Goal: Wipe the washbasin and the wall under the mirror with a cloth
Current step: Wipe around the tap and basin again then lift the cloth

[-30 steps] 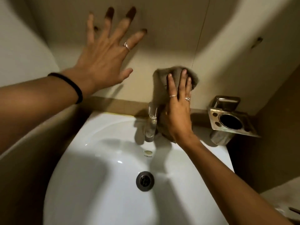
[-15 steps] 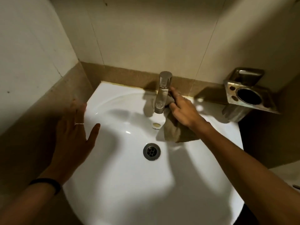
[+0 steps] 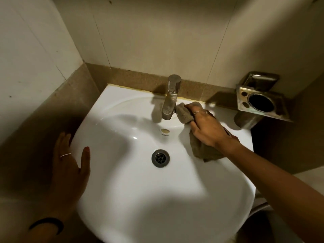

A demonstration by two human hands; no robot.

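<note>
A white washbasin [image 3: 140, 199] fills the middle of the view, with a metal drain [image 3: 160, 158] in its bowl and a steel tap [image 3: 171, 97] at its back edge. My right hand [image 3: 206, 127] holds a brown-grey cloth [image 3: 184, 112] against the basin's back right rim, just right of the tap's base; the cloth's tail [image 3: 205, 151] hangs down under my wrist. My left hand [image 3: 70, 165] rests flat on the basin's left rim with fingers straight. The tiled wall [image 3: 157, 41] rises behind the tap. No mirror shows.
A steel tumbler and brush holder [image 3: 259, 100] juts from the wall at the right, close to my right hand. A brown tile band [image 3: 133, 79] runs along the basin's back. The left wall [image 3: 31, 58] stands close beside the basin.
My right hand has brought the cloth down from the wall to the basin rim beside the tap. My left hand has dropped from the wall onto the basin's left rim.
</note>
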